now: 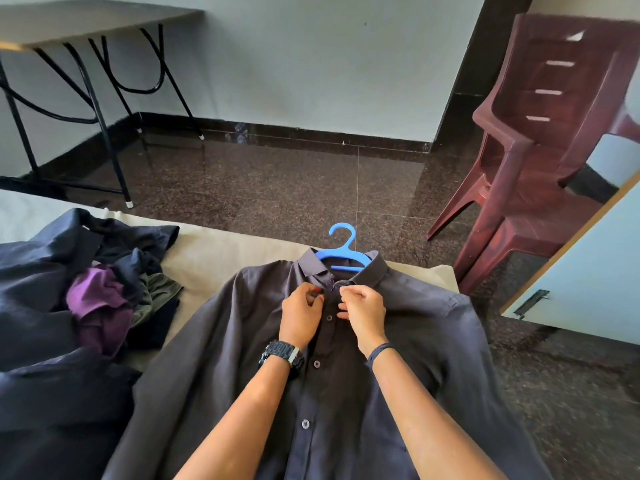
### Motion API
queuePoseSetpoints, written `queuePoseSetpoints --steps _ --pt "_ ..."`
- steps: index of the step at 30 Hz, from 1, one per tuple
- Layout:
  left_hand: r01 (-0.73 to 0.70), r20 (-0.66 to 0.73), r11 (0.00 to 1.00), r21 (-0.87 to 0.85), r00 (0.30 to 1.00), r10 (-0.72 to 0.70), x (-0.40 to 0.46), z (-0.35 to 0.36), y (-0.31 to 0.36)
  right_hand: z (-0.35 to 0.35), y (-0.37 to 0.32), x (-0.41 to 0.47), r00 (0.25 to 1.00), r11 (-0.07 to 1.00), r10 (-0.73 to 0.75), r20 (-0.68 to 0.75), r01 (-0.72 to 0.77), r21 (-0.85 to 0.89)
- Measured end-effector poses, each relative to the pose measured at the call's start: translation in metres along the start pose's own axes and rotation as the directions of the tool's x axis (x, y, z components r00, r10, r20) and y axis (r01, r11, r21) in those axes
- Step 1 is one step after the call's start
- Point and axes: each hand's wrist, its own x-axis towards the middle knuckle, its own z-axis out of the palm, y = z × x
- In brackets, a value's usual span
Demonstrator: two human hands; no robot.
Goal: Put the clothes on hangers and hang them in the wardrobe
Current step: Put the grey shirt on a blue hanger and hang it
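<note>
We've got the dark shirt point(346, 358) flat on the bed, collar at the far end w/ the blue hanger point(343, 258) inside. Left hand point(300, 318) & right hand point(363, 315) both pinch the placket right below the collar, either side of the top button, so the fastening sits btw our fingertips.

Home bedroom, plain furnishing. Bed with cream sheet point(221, 251) carries loose pile of dark and purple clothes point(86, 289). Dark speckled polished stone floor point(277, 188), pale grey-green painted wall point(311, 64). Stacked maroon plastic chairs point(540, 133) in corner; dark-topped folding table with black metal legs point(86, 39); pale blue wardrobe door with metal latch point(588, 271).
</note>
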Motion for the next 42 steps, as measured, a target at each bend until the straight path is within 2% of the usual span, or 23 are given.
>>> queuePoseSetpoints --steps 4,9,13,17,21,24,26,28,33,37,42 --pt "-0.002 -0.019 1.000 0.025 1.000 0.002 0.014 0.005 0.014 0.018 -0.006 0.010 0.981 0.981 0.160 -0.110 -0.145 0.132" --pt "0.052 -0.029 0.994 0.098 0.998 -0.049 0.031 0.012 0.031 0.031 -0.010 0.024 0.939 0.975 0.221 -0.263 -0.221 0.030" --pt "0.117 -0.069 0.988 0.099 0.992 -0.110 0.035 0.022 0.029 0.027 -0.015 0.030 0.943 0.963 0.253 -0.214 -0.224 0.151" --pt "0.169 -0.112 0.978 0.126 0.982 -0.155 0.038 0.029 0.030 0.026 -0.007 0.034 0.964 0.958 0.223 -0.147 -0.189 0.217" --pt "0.178 -0.145 0.963 0.202 0.978 -0.151 0.041 0.035 0.036 0.023 -0.009 0.041 0.979 0.981 0.154 -0.131 -0.135 0.141" --pt "0.101 -0.089 0.931 0.351 0.993 -0.074 0.048 0.036 0.036 0.022 -0.009 0.047 0.986 0.989 0.136 -0.094 -0.129 0.072" --pt "0.065 -0.046 0.920 0.387 0.998 -0.051 0.055 0.034 0.035 0.021 -0.006 0.052 0.988 0.990 0.135 -0.081 -0.131 0.054" --pt "0.077 -0.012 0.947 0.313 0.997 -0.077 0.058 0.033 0.030 0.022 -0.004 0.054 0.991 0.993 0.117 -0.071 -0.114 0.039" --pt "0.130 0.073 0.991 -0.034 0.989 -0.127 0.063 0.032 0.012 0.023 0.004 0.053 1.000 1.000 0.027 -0.011 -0.027 -0.013" --pt "0.134 0.172 0.985 -0.110 0.979 -0.114 0.067 0.027 0.007 0.021 0.010 0.051 0.998 0.997 -0.059 0.009 0.059 -0.052" --pt "0.139 0.222 0.973 -0.184 0.970 -0.097 0.067 0.024 0.006 0.023 0.014 0.051 0.996 0.994 -0.091 -0.006 0.090 -0.055"
